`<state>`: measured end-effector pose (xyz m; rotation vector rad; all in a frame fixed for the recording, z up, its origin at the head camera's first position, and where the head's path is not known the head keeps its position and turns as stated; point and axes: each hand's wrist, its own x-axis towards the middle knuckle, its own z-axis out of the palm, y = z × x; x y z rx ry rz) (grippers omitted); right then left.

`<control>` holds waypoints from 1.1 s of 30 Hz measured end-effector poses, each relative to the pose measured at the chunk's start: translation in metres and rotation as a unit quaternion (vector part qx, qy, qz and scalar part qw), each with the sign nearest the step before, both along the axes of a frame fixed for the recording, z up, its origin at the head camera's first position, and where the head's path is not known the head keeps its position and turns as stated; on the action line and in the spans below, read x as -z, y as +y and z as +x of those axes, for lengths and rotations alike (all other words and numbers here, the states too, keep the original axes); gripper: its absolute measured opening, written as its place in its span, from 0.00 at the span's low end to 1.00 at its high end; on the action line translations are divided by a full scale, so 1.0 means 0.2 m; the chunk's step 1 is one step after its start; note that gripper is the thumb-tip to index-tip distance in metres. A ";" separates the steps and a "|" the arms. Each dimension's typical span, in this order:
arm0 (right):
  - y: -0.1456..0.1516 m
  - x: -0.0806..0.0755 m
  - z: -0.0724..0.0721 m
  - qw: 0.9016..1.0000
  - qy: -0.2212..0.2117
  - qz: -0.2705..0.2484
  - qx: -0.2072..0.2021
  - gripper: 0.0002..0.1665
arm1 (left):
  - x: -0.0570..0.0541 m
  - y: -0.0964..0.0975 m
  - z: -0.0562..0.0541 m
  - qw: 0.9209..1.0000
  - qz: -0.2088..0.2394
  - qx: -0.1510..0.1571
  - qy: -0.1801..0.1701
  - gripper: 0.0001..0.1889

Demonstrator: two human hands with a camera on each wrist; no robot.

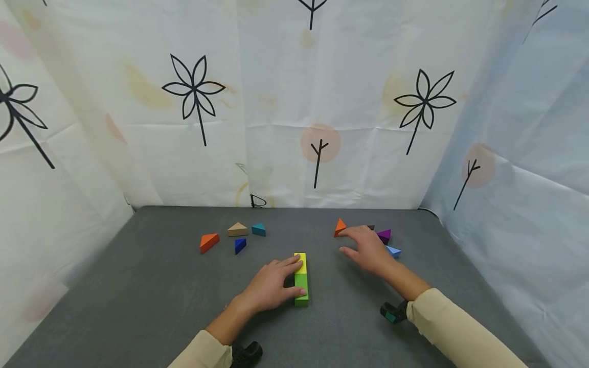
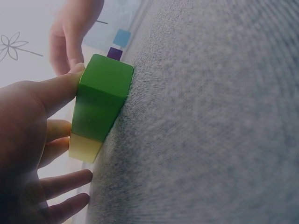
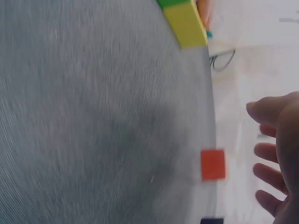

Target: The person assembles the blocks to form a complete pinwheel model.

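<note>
A yellow block (image 1: pixel 301 270) and a green block (image 1: pixel 301 282) stand end to end in a line at the middle of the table. My left hand (image 1: pixel 271 285) rests on them from the left, thumb on the green block and fingertips on the yellow one, fingers fairly straight. Over the right group of blocks hovers my right hand (image 1: pixel 370 250), its fingers relaxed and holding nothing. Its index fingertip overlaps an orange triangular block (image 1: pixel 339 226) in the head view, while the right wrist view has the fingers apart from a red-orange block (image 3: pixel 213 164).
Beside and behind the right hand lie a purple block (image 1: pixel 384 235), a light blue block (image 1: pixel 393 251) and a dark block (image 1: pixel 370 227). At the left are orange (image 1: pixel 209 242), tan (image 1: pixel 238 230), teal (image 1: pixel 258 230) and blue (image 1: pixel 240 246) triangular blocks. Patterned cloth (image 1: pixel 276 102) surrounds the grey table (image 1: pixel 161 291).
</note>
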<state>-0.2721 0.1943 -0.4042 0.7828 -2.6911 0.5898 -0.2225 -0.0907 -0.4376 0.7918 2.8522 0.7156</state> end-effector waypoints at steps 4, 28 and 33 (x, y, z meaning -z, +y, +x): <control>0.06 0.04 -0.06 0.999 0.012 0.024 0.038 0.27 | 0.01 0.00 0.00 1.000 0.002 0.000 -0.001 0.38; 0.24 0.10 -0.30 0.980 -0.052 0.098 0.168 0.29 | 0.01 -0.01 0.00 1.000 0.017 -0.004 -0.003 0.38; 0.25 0.10 -0.33 0.975 -0.072 0.098 0.184 0.26 | 0.01 -0.01 0.00 1.000 0.017 -0.006 -0.004 0.38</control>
